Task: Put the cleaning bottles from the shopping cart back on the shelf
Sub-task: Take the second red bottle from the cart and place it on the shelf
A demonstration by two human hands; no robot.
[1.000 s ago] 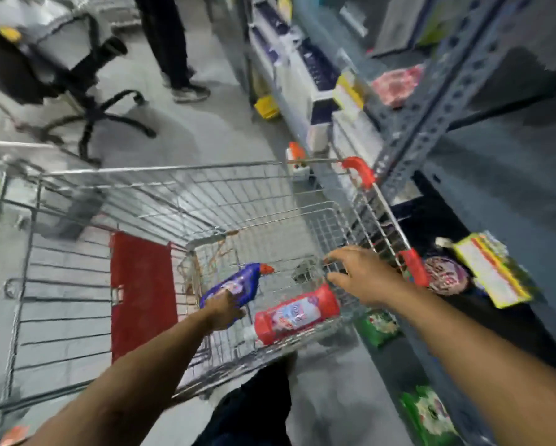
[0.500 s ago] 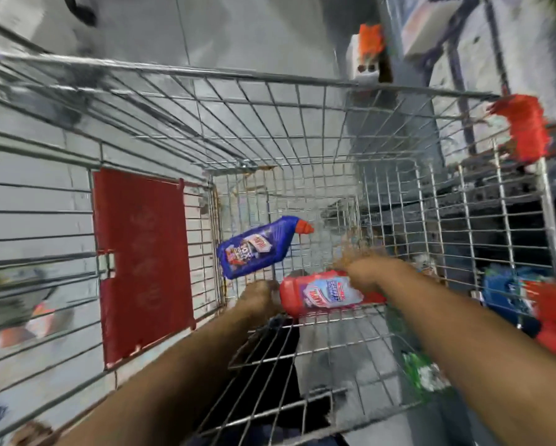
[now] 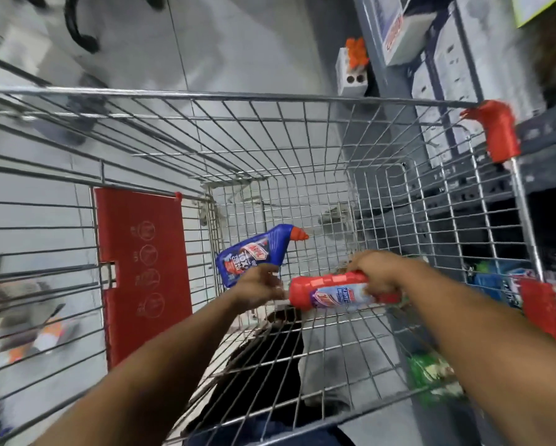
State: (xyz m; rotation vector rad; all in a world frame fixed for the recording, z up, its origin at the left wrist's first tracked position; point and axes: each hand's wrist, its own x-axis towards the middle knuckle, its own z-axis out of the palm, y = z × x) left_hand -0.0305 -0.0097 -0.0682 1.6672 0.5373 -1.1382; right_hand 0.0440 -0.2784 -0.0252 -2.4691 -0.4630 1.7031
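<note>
Head view
Cart room: both hands are down inside the wire shopping cart; its mesh walls stand around them on every side, open only overhead.
Right hand: fingers wrapped around the red cleaning bottle, which lies on its side.
Left hand: fingers curled at the lower end of the blue cleaning bottle, just left of the red one; full grasp cannot be told.
Blue bottle look: orange-red angled nozzle pointing away from the hands.
Around: red child-seat flap left of the left hand; grey metal shelf beyond the right wall.
</note>
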